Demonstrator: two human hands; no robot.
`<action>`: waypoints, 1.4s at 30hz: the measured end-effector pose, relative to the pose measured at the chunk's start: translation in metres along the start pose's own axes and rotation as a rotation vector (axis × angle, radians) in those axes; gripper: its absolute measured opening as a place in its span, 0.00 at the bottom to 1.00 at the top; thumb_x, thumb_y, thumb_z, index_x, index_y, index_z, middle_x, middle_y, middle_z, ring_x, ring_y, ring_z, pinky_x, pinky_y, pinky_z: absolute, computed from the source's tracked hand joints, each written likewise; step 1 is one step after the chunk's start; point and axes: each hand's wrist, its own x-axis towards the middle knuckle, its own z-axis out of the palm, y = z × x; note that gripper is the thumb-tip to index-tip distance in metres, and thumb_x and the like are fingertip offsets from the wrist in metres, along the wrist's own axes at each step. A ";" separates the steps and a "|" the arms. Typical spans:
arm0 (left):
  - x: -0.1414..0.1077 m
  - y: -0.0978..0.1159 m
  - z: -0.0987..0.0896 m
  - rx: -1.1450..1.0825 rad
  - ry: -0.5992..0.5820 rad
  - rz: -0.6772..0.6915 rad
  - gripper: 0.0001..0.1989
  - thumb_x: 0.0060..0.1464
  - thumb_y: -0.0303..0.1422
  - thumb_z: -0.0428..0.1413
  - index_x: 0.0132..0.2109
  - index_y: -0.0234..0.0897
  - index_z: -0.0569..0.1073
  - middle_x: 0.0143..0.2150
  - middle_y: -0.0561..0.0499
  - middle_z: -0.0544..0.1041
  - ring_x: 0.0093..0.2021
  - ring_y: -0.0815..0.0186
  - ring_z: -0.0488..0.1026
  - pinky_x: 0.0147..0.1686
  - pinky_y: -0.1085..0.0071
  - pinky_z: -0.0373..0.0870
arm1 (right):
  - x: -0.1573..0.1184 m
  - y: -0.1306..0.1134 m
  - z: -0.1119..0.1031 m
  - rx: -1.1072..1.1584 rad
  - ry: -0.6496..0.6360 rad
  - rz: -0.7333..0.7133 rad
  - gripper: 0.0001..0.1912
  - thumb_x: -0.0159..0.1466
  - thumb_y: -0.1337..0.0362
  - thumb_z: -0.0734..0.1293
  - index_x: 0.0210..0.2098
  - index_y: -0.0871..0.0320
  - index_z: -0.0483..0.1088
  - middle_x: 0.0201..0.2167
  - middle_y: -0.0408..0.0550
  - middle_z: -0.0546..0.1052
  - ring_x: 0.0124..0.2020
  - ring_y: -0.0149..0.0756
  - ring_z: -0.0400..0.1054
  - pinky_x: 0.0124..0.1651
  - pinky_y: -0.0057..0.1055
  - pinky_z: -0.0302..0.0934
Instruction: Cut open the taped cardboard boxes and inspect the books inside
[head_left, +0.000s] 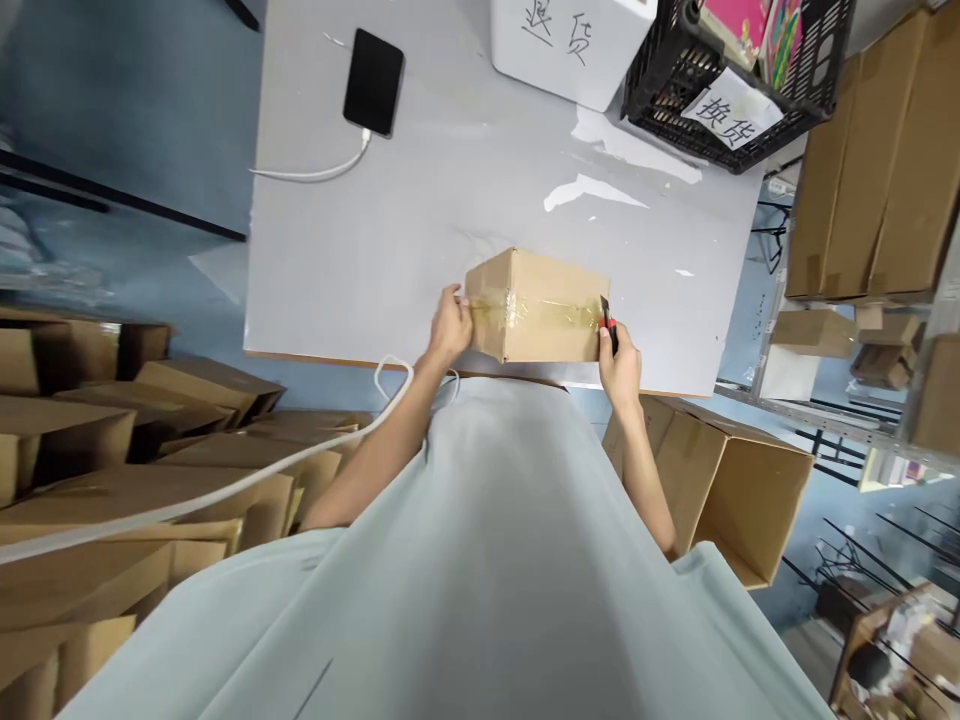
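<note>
A taped cardboard box (559,285) rests near the front edge of the grey-white table, one corner turned toward its left side. Clear yellowish tape runs across its sides. My left hand (451,328) is at the box's left end, its fingers bent against the cardboard and holding it. In my right hand (621,372) is a utility knife (613,338) with a red and black body. The dark tip of the knife points up beside the box's right end. Whether the blade touches the tape I cannot make out.
A black phone (374,82) with a white cable lies at the table's (322,270) back left. Behind stand a white bin (570,45) and a black crate (675,75) with paper labels. Open cartons (150,480) crowd the floor at left; another carton (750,490) stands at right.
</note>
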 end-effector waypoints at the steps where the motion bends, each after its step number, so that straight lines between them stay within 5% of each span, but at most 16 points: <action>1: 0.002 0.002 0.007 -0.007 -0.072 0.005 0.30 0.71 0.45 0.54 0.74 0.38 0.70 0.66 0.31 0.81 0.72 0.41 0.76 0.75 0.41 0.69 | -0.003 -0.007 -0.006 -0.054 -0.001 0.008 0.25 0.83 0.48 0.55 0.63 0.53 0.76 0.52 0.58 0.88 0.48 0.52 0.82 0.53 0.39 0.71; 5: 0.003 0.005 0.006 -0.067 -0.179 0.067 0.32 0.65 0.42 0.60 0.72 0.35 0.74 0.65 0.31 0.82 0.72 0.37 0.76 0.75 0.38 0.71 | -0.017 -0.032 -0.003 -0.163 -0.001 0.013 0.25 0.84 0.52 0.55 0.68 0.53 0.75 0.59 0.60 0.87 0.54 0.53 0.83 0.57 0.43 0.73; 8: -0.002 0.017 -0.020 -0.154 -0.135 0.206 0.28 0.71 0.42 0.56 0.73 0.38 0.74 0.74 0.38 0.77 0.76 0.48 0.72 0.78 0.49 0.69 | -0.025 -0.045 0.011 -0.191 0.014 -0.014 0.25 0.84 0.55 0.55 0.71 0.53 0.75 0.65 0.60 0.85 0.60 0.51 0.82 0.62 0.43 0.74; 11: -0.011 0.046 -0.053 -0.245 -0.097 0.416 0.23 0.78 0.43 0.49 0.68 0.44 0.80 0.72 0.44 0.80 0.74 0.54 0.75 0.76 0.55 0.72 | -0.032 -0.053 0.013 -0.255 0.061 0.013 0.26 0.83 0.54 0.56 0.70 0.55 0.77 0.63 0.63 0.84 0.59 0.52 0.82 0.63 0.46 0.75; 17: -0.017 0.087 -0.092 -0.213 -0.290 0.478 0.19 0.65 0.41 0.70 0.60 0.42 0.86 0.62 0.44 0.85 0.60 0.51 0.84 0.68 0.51 0.83 | -0.056 -0.081 0.003 -0.204 0.171 0.043 0.28 0.84 0.49 0.56 0.69 0.56 0.77 0.61 0.63 0.86 0.61 0.54 0.83 0.64 0.47 0.76; 21: -0.007 0.083 -0.094 -0.307 -0.392 0.467 0.19 0.63 0.40 0.71 0.59 0.39 0.87 0.62 0.44 0.84 0.62 0.51 0.84 0.69 0.51 0.83 | -0.075 -0.123 0.027 -0.113 -0.029 0.058 0.27 0.83 0.52 0.58 0.74 0.55 0.73 0.60 0.59 0.88 0.56 0.53 0.86 0.60 0.45 0.78; 26: -0.002 0.080 -0.091 -0.324 -0.391 0.463 0.17 0.61 0.36 0.72 0.56 0.39 0.88 0.59 0.44 0.84 0.62 0.49 0.84 0.68 0.49 0.85 | -0.077 -0.170 0.057 -0.173 -0.220 0.024 0.29 0.84 0.56 0.58 0.81 0.48 0.66 0.69 0.52 0.85 0.63 0.52 0.85 0.64 0.43 0.78; 42: -0.004 0.077 -0.088 -0.286 -0.371 0.468 0.20 0.62 0.34 0.67 0.60 0.41 0.88 0.58 0.45 0.85 0.55 0.52 0.86 0.64 0.53 0.86 | -0.068 -0.217 0.066 -0.432 -0.317 0.132 0.30 0.84 0.60 0.59 0.82 0.53 0.65 0.52 0.54 0.90 0.54 0.55 0.87 0.62 0.48 0.77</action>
